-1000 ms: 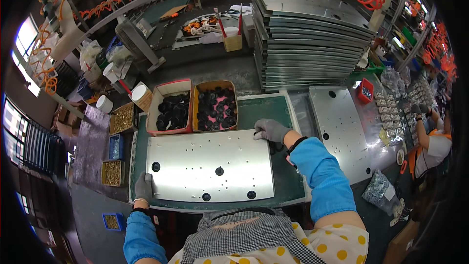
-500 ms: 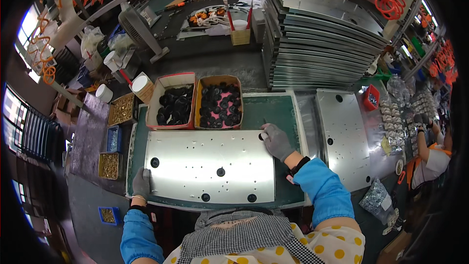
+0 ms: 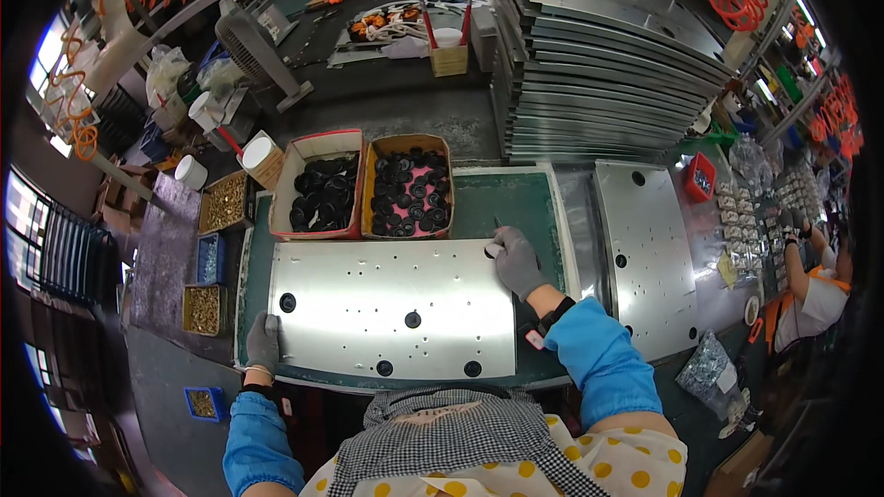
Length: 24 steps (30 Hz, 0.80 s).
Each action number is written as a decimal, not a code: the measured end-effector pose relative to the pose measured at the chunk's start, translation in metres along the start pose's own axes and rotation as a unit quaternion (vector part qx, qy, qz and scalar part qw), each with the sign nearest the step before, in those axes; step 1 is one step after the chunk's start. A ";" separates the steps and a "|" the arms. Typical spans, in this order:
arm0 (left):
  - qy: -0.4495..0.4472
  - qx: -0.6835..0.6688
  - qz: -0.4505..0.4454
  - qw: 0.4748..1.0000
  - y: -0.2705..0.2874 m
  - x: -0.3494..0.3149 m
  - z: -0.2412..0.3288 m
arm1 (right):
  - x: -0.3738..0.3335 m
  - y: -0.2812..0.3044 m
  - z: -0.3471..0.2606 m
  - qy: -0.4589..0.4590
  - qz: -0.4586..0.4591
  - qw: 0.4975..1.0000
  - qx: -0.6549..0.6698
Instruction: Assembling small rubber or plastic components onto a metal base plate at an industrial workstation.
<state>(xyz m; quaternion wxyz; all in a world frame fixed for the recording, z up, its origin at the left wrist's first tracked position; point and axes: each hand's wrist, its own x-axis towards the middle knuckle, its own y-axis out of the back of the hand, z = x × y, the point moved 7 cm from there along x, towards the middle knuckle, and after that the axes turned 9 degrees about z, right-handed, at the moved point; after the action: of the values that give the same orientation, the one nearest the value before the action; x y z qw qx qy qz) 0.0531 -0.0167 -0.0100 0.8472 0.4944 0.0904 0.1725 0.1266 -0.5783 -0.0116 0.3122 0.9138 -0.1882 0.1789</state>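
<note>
A silvery metal panel (image 3: 368, 267) with small holes lies in front of me on a green mat. Black rubber grommets (image 3: 412, 320) sit in several of its larger holes. My left hand (image 3: 263, 340), in a grey glove, is closed on the panel's left edge. At the far right corner, my right hand (image 3: 520, 263), gloved too, has its fingers drawn together over a hole with a dark rim. A thin pointed end sticks out beyond these fingers; the rest of what they hold is hidden.
Beyond the panel stand two boxes of black rubber parts (image 3: 324, 193) (image 3: 411, 189). Small bins of fasteners (image 3: 202, 309) line the left. A tall stack of metal panels (image 3: 599, 74) rises at the back right, and another panel (image 3: 645, 258) lies right. Another person (image 3: 810, 304) works far right.
My right hand has shifted slightly at the corner hole, and less black shows there now. The left hand keeps its place on the panel's edge. The whole view has moved a little.
</note>
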 end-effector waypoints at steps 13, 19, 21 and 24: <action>0.001 0.012 -0.009 1.000 0.003 -0.001 0.007 | -0.001 -0.004 0.001 -0.022 -0.010 0.997 -0.073; -0.011 0.009 0.005 1.000 0.000 0.000 0.002 | 0.009 -0.001 -0.005 0.086 -0.087 0.992 0.015; -0.029 -0.003 0.032 0.999 0.002 0.001 0.003 | 0.014 0.004 -0.011 0.147 -0.129 0.979 0.058; -0.033 -0.011 0.026 0.999 0.001 0.001 0.003 | 0.021 -0.002 0.001 0.045 -0.254 0.965 0.050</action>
<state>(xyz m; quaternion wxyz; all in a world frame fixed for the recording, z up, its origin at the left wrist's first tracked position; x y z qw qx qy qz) 0.0546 -0.0185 -0.0080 0.8501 0.4930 0.0471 0.1791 0.1460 -0.5822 -0.0041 0.3096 0.9370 0.0732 0.1439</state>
